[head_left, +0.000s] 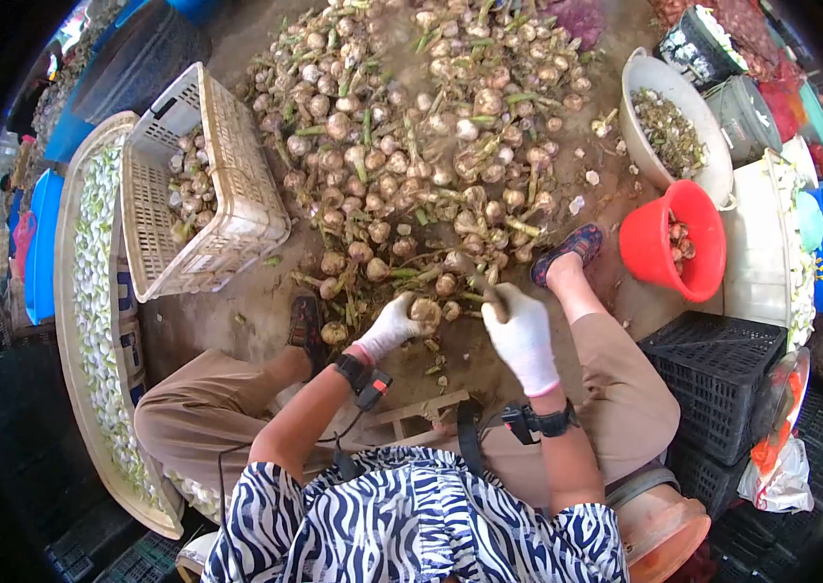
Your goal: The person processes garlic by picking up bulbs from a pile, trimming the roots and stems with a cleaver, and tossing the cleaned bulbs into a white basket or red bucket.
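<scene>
My left hand (pixel 392 326), in a white glove, is closed around a garlic bulb (pixel 425 310) low over the near edge of the pile. My right hand (pixel 520 338), gloved too, grips a knife (pixel 496 299); its dark handle sticks out from the fist, and the blade is blurred. The knife is to the right of the held bulb, apart from it. In front of both hands spreads a large heap of garlic bulbs (pixel 387 146) with cut stems on the ground.
A white crate (pixel 246 185) holding some bulbs stands tilted at left, beside a long tub of pale cloves (pixel 100 223). To the right are a red bucket (pixel 640 238) with a few bulbs, a whitish basin (pixel 633 126) of trimmings and black crates (pixel 713 374). My feet flank the pile.
</scene>
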Motion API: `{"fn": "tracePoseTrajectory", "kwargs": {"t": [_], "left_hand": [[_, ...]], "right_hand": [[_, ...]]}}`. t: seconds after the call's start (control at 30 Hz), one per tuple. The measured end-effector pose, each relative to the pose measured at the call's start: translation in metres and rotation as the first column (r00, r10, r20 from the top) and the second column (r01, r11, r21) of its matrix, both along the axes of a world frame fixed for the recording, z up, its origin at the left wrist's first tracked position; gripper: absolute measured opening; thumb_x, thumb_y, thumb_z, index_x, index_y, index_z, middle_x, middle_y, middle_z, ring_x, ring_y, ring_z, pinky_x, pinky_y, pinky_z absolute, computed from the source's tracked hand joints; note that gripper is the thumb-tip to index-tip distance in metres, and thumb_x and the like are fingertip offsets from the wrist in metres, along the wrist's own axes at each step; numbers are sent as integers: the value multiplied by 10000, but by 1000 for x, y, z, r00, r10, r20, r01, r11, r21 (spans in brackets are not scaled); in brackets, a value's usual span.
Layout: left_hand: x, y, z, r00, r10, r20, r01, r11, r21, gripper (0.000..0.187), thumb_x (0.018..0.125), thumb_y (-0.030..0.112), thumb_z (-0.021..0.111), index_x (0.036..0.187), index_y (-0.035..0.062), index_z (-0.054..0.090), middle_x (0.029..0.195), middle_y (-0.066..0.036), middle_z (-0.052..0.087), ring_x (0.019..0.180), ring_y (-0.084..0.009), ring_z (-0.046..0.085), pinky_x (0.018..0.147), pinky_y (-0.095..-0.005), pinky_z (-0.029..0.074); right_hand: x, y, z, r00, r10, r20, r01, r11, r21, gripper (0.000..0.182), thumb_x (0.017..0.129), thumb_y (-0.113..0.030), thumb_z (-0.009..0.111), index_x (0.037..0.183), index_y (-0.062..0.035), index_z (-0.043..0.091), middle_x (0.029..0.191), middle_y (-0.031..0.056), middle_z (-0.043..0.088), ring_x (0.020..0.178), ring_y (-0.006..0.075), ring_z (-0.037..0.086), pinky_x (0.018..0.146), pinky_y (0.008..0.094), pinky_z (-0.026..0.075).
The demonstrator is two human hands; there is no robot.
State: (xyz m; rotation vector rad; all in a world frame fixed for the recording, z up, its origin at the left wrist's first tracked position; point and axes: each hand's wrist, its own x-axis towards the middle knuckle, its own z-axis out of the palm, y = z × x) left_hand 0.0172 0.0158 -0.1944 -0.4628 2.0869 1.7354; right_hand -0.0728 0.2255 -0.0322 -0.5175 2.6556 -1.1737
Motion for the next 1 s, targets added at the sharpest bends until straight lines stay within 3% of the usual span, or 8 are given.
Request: {"fn": "tracePoseTrajectory", "kwargs": {"t": [0.03,0.13,0.2,0.3,0.5,0.73,0.87,1.0], "left_hand": [[-19,1,60,999,29,-20,-25,984,174,642,737,166,820,1284,3,526,1079,-117,669,988,-162,622,885,-299,506],[-31,-5,75,966,128,-225,-46,940,339,601,771,129,800,1290,13,521,1093,-89,662,981,-133,609,882,-289,508],[-38,-8,126,903,-125,-411,64,985,-159,685,771,272,820,1300,-17,495,1118,-147,652,1040,-185,615,908,-326,495],[-30,-8,165,935,-98,-340,44,985,-164,671,759,275,829,1276,-16,514,1109,-142,658,1037,-177,617,903,-323,497],[-4,-14,178,865,-67,-497,-68,966,-250,526,750,226,809,1163,-9,583,976,-118,694,922,-180,665,840,-318,520],[-1,-9,203,886,-19,-464,-122,954,-272,507,733,200,799,1153,2,596,976,-127,690,921,-201,673,836,-312,514],[19,-11,236,906,-106,-410,-34,947,-318,634,610,190,843,1162,-6,601,966,-146,695,921,-222,686,840,-326,522],[15,-17,234,924,-137,-357,-3,931,-365,705,623,257,853,1210,-19,576,1001,-158,693,943,-256,693,851,-328,530]], "right_hand": [[5,-3,-1,997,66,-28,-62,992,111,82,808,-118,657,836,-55,613,782,201,649,777,394,642,642,475,501],[22,-9,0,936,331,-122,-293,923,251,219,728,-118,709,894,-86,570,782,139,634,765,339,655,650,452,520],[29,-14,12,907,383,-174,-330,904,272,267,698,-123,726,896,-88,551,786,106,608,763,305,648,646,428,514],[36,-15,25,853,448,-267,-383,886,262,243,693,-114,700,879,-87,546,758,81,564,731,266,629,615,402,502],[44,-20,7,841,385,-379,-272,908,319,158,742,-98,630,883,-77,562,753,78,564,711,262,619,606,391,502],[40,-21,-8,799,307,-518,-253,952,173,383,680,-119,673,1050,-61,591,853,91,592,786,279,628,632,418,504],[0,-4,-25,979,97,-180,3,874,486,129,751,-88,649,871,-56,615,762,168,651,707,353,658,604,462,519],[-2,-2,1,978,46,-206,-3,978,207,119,779,-70,649,890,-28,631,830,195,664,788,398,652,659,473,520]]}}
